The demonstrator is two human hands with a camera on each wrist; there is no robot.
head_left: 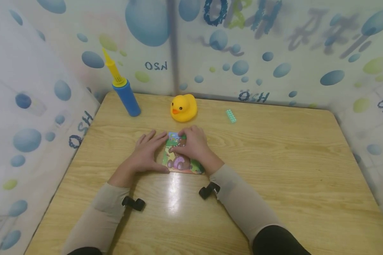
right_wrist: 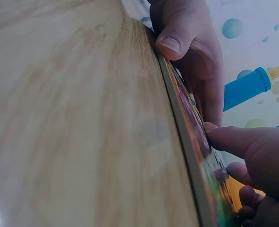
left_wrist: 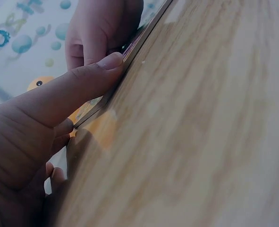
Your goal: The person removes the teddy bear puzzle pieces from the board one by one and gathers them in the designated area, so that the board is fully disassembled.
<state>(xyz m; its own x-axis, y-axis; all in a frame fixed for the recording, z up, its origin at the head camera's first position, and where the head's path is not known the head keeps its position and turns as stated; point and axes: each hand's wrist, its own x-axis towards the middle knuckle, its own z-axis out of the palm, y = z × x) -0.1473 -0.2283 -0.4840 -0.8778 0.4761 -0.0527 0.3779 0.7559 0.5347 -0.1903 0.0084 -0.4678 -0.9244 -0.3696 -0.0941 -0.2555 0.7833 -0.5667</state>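
A flat picture board [head_left: 178, 164] with a cartoon bear, much like a child's jigsaw puzzle, lies on the table in the head view. My left hand [head_left: 146, 154] rests around its left side, fingers spread and thumb along the lower edge. In the left wrist view that thumb [left_wrist: 89, 82] touches the board's rim. Over the board's upper right, my right hand [head_left: 194, 143] touches the picture with its thumb and fingertips. The right wrist view shows the right thumb [right_wrist: 229, 139] on the printed face; whether a loose piece lies beneath the fingers is hidden.
Beyond the board sits a yellow rubber duck [head_left: 184, 108]. A blue and yellow hand pump [head_left: 126, 97] stands at the back left, and a mint-green toy brick [head_left: 231, 115] lies to the duck's right. Bubble-printed curtains [head_left: 258, 53] border the wooden table [head_left: 274, 159].
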